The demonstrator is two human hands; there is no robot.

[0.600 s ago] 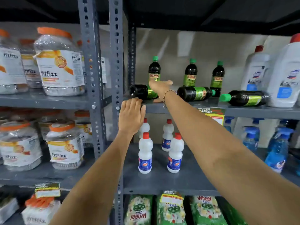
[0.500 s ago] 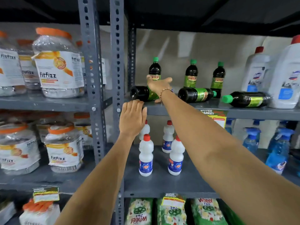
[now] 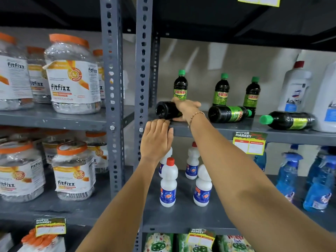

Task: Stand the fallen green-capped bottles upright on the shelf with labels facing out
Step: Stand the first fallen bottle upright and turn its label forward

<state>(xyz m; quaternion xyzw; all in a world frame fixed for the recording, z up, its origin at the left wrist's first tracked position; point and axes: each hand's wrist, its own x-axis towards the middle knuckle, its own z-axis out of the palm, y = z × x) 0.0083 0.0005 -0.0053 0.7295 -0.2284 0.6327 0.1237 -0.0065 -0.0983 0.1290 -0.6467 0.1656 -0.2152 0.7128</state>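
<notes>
Bright, even light; wide-angle edge warp, sharp.

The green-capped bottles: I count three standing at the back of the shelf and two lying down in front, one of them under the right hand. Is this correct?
Not quite: three lie down, not two. The head view shows one fallen bottle under the right hand, a second in the middle and a third further right. Three bottles do stand at the back of the shelf.

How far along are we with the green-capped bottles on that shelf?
Three bottles stand at the back with labels out, e.g. the left one. The right hand rests on the leftmost fallen bottle, not yet lifted; the left hand is at the shelf edge. Two more lie flat: middle, right.
</notes>
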